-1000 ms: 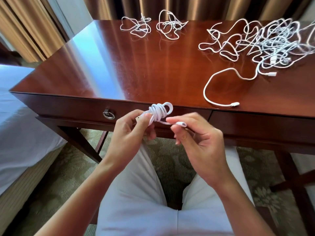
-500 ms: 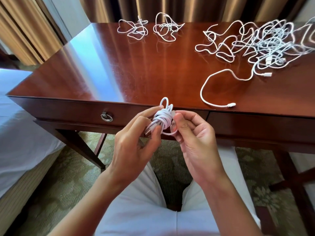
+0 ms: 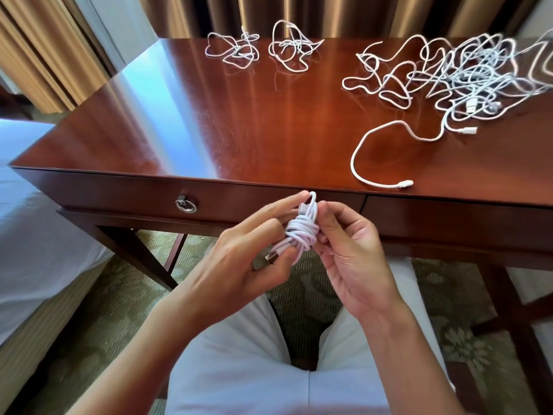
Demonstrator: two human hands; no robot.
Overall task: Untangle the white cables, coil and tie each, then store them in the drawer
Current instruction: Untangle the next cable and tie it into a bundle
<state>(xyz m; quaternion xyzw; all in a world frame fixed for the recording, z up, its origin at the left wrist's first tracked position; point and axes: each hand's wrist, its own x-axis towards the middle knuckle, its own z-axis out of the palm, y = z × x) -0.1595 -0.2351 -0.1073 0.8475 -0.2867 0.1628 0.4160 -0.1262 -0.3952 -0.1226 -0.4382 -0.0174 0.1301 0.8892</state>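
Observation:
A small coiled white cable [image 3: 301, 230] with wraps round its middle sits between my two hands, in front of the desk's edge. My left hand [image 3: 239, 265] grips its lower part, with a metal USB plug [image 3: 270, 259] poking out by the thumb. My right hand [image 3: 350, 253] pinches the coil from the right side. A closed drawer [image 3: 149, 199] with a ring pull [image 3: 186, 204] is to the left. A big tangle of white cables [image 3: 466, 76] lies at the desk's back right. One loose cable end [image 3: 386, 163] trails toward the front edge.
Two small loose white cable bundles [image 3: 233, 49] [image 3: 291, 47] lie at the desk's [image 3: 239, 121] far edge. A bed [image 3: 36, 235] stands to the left. Curtains hang behind the desk. My legs in white trousers are below, over patterned carpet.
The loose cable end seen a second ago is now wound into the coil. My hands have closed in on the bundle and turned it upright. The USB plug now points down left.

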